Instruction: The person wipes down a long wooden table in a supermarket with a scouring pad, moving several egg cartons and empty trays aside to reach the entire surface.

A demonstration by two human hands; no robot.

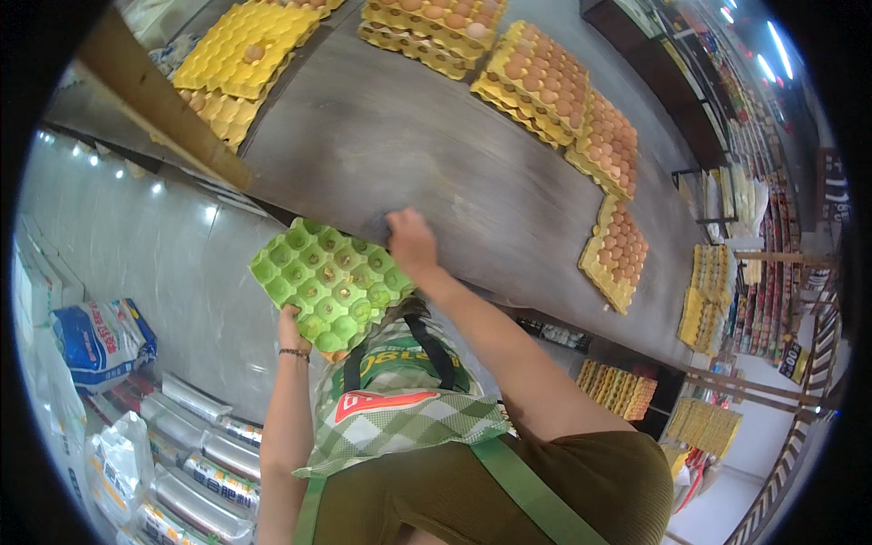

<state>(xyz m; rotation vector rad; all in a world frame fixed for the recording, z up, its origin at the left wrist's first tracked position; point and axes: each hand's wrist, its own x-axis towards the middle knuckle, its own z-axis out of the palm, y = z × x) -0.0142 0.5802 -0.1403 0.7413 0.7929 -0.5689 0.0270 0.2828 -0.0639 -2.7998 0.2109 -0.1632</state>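
My left hand [293, 328] grips a green egg tray [334, 276] by its near left edge. The tray is tilted beside the table's near edge, and its cups hold no eggs. Small pale and brown scraps lie in several cups. My right hand [412, 245] is blurred, its fingers curled low over the grey tabletop [409, 150], just past the tray's right corner. A dark patch shows by those fingertips; whether it is a held thing or a shadow is unclear. Below the tray, a green checked apron [409, 429] covers my front.
Stacked yellow trays of brown eggs [538, 75] line the table's far side. At upper left a yellow tray [238, 48] carries one egg. A wooden post [163, 102] rises at left. Packaged sacks and rolls [211, 449] lie on the floor. More egg trays [616, 388] sit below the table.
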